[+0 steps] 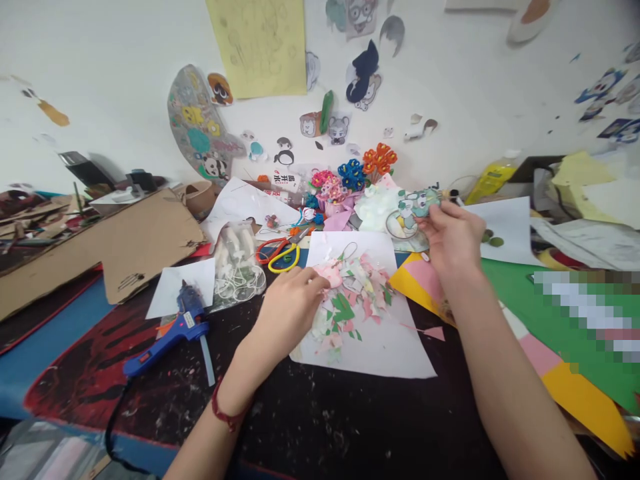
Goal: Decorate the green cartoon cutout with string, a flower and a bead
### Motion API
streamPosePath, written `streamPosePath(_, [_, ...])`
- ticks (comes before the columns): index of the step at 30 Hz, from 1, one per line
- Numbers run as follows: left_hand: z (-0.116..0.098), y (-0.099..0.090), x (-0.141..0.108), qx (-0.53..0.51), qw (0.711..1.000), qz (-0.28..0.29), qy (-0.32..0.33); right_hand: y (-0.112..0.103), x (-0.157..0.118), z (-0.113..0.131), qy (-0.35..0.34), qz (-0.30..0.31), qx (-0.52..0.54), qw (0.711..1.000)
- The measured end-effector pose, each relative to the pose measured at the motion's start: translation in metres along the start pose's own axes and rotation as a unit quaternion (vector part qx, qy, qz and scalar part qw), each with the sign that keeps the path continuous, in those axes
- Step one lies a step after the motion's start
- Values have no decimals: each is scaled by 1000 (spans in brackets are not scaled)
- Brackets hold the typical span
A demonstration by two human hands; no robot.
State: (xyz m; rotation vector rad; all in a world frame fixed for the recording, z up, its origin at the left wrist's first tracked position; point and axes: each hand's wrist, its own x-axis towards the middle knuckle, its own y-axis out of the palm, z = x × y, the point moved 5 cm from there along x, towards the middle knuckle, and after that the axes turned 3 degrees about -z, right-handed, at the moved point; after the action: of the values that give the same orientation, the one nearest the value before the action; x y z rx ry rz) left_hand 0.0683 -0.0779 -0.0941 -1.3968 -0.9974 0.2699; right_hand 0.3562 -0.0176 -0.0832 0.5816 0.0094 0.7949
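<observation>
My left hand [293,303] reaches over a white paper sheet [395,353], its fingers closed at the edge of a small pink piece [331,273]. A heap of green, pink and white paper scraps [367,290] lies beside those fingertips. A thin loop of cord [350,249] shows just above the pink piece. On the right, my right hand [455,237] is raised, thumb and fingers pinching the edge of a pale green cartoon cutout [417,203]. Part of that cutout is hidden behind the fingers.
A blue glue gun [187,320] lies at left on white paper, its cord trailing off the front. Scissors [283,253] with red and yellow handles rest near a clear bag [237,260]. Handmade flowers [350,177] stand at the back; coloured sheets [565,300] lie at right.
</observation>
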Motion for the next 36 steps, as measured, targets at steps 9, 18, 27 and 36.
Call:
streamPosePath(9, [-23, 34, 23, 131, 974, 110, 151, -11, 9, 22, -64, -55, 38, 996])
streamPosePath(18, [-25, 41, 32, 134, 964, 102, 205, -80, 48, 66, -130, -201, 85, 967])
streamPosePath(27, [-14, 26, 40, 91, 981, 40, 164, -81, 47, 65, -120, -192, 104, 968])
streamPosePath(36, [47, -4, 39, -227, 945, -166, -168, -43, 29, 50, -128, -106, 73, 983])
